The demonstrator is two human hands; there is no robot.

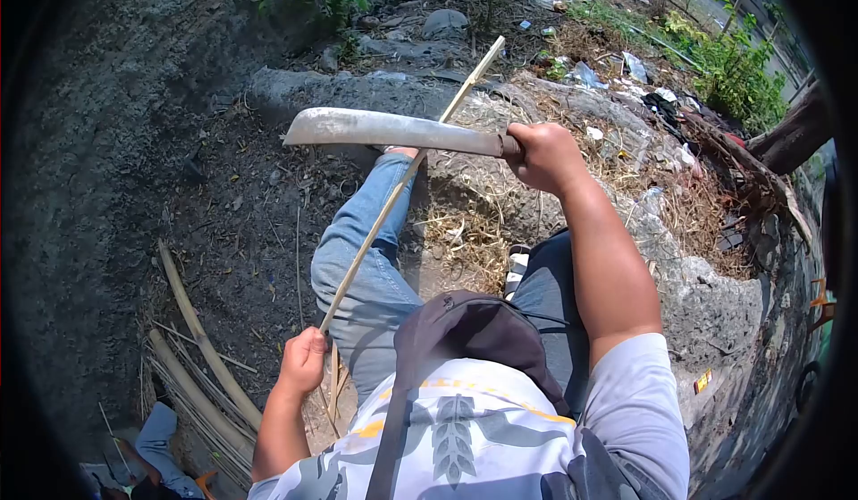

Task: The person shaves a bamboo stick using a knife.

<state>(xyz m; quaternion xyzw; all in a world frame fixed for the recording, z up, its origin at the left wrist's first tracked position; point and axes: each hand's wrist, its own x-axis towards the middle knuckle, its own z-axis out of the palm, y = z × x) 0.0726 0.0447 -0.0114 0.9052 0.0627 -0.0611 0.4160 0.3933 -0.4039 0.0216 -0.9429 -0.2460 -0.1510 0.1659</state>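
My right hand (547, 158) is closed round the handle of a machete (384, 131), whose broad blade points left. The blade crosses a long, thin wooden strip (374, 232) near the strip's upper part; whether they touch I cannot tell. Lower down, my left hand (304, 360) grips the strip's near end, with the thumb on top. The strip slants up and away to the right, past my jeans-clad left leg (357, 259). A dark bag (483, 335) rests at my waist.
Long poles and thin strips (206, 348) lie on the ground at the left. A rough wall (80, 187) rises beyond them. Rock (706, 294), dry straw, litter and a trunk (795, 134) are on the right. Part of another person (159, 442) shows at the bottom left.
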